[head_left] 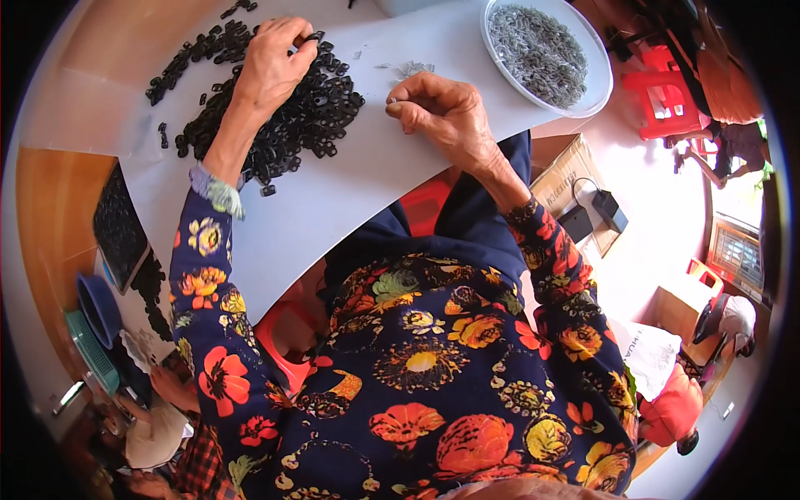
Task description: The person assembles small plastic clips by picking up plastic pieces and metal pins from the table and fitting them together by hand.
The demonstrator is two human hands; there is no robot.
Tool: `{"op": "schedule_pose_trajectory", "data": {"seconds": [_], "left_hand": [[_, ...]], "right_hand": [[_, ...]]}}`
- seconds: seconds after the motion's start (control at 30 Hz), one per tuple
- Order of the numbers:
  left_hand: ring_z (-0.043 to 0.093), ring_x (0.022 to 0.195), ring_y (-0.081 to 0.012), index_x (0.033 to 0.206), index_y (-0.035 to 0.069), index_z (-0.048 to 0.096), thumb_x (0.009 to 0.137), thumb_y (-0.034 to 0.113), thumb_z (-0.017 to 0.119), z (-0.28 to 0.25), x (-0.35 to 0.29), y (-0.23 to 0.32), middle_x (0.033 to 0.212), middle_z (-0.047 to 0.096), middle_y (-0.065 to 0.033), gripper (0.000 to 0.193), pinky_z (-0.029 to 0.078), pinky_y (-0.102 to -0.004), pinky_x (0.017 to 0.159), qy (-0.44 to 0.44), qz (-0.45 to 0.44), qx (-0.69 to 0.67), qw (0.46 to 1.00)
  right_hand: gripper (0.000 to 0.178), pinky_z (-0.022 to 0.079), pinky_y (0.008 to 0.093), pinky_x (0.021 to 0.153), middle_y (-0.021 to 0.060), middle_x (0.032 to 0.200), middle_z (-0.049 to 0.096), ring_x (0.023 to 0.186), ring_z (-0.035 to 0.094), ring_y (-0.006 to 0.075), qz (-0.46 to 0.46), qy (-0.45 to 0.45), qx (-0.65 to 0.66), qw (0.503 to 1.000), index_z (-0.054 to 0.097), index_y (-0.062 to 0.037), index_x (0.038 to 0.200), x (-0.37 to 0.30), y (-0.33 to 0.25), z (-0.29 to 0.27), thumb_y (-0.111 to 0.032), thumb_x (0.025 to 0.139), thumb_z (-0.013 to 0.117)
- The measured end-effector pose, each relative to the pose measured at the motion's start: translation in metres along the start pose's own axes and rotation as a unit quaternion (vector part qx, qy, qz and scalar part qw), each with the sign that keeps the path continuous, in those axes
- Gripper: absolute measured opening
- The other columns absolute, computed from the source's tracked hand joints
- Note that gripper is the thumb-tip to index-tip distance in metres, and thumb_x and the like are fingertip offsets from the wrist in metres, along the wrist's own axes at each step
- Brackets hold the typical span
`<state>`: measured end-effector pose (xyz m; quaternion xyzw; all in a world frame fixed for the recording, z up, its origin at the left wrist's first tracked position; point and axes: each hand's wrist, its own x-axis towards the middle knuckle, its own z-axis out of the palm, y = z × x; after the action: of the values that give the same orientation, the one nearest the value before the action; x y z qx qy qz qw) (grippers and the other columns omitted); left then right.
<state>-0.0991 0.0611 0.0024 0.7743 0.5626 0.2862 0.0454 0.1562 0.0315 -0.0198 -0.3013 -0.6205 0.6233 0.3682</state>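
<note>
White tabletop (279,237); left hand (271,65) pinching black piece (316,37); lettered carton (573,165).

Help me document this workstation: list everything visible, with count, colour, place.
table: one, pale, centre
black parts: many, black, table's left
tub: one, whitish, table's right
clear bits: many, greyish, in and left of tub
stools: several, red, centre and right
cartons: at least two, brown, right
devices: two, black, by carton
bag: one, white, lower right
basin: one, blue, left
basket: one, green, left
panel: one, dark, left
people: several, mixed clothing, both sides
hands: two, bare, above table
</note>
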Motion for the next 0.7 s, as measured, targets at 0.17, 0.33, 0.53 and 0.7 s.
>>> {"op": "schedule_pose_trajectory", "data": {"seconds": [0.17, 0.33, 0.53, 0.7], "left_hand": [[0.054, 0.079, -0.0103, 0.101, 0.001, 0.061, 0.093, 0.021, 0.056, -0.002, -0.019, 0.044, 0.087, 0.063, -0.0030, 0.022, 0.042, -0.0226, 0.074, -0.116, -0.207, -0.443, 0.864], [0.056, 0.080, -0.0104, 0.104, -0.001, 0.060, 0.093, 0.019, 0.055, 0.004, -0.021, 0.060, 0.087, 0.062, -0.0042, 0.023, 0.042, -0.0236, 0.076, -0.144, -0.249, -0.538, 0.792], [0.060, 0.076, -0.0094, 0.098, 0.000, 0.061, 0.093, 0.021, 0.054, 0.008, -0.019, 0.066, 0.079, 0.063, -0.0032, 0.022, 0.045, -0.0227, 0.070, -0.174, -0.208, -0.515, 0.813], [0.056, 0.071, -0.0079, 0.093, -0.001, 0.062, 0.092, 0.022, 0.054, 0.007, -0.017, 0.069, 0.075, 0.063, -0.0015, 0.024, 0.046, -0.0236, 0.068, -0.188, -0.156, -0.422, 0.873]], "right_hand": [[0.019, 0.047, 0.0202, 0.065, -0.0013, 0.076, 0.063, 0.068, 0.053, 0.0040, 0.007, 0.016, 0.027, 0.999, 0.066, 0.0008, 0.100, 0.001, 0.004, -0.005, -0.012, 0.086, 0.066], [0.018, 0.048, 0.0206, 0.071, -0.0002, 0.084, 0.064, 0.074, 0.056, 0.0047, -0.023, 0.035, 0.032, 0.999, 0.064, -0.0003, 0.105, 0.003, 0.006, -0.004, -0.007, 0.088, 0.063], [0.023, 0.046, 0.0191, 0.071, -0.0009, 0.090, 0.062, 0.075, 0.051, 0.0046, -0.051, 0.031, 0.067, 0.996, 0.058, -0.0026, 0.113, 0.002, 0.009, -0.001, -0.002, 0.090, 0.060], [0.024, 0.046, 0.0190, 0.071, -0.0001, 0.093, 0.062, 0.075, 0.052, 0.0046, -0.056, 0.031, 0.082, 0.995, 0.058, -0.0018, 0.113, 0.003, 0.009, 0.001, -0.001, 0.090, 0.059]]}}
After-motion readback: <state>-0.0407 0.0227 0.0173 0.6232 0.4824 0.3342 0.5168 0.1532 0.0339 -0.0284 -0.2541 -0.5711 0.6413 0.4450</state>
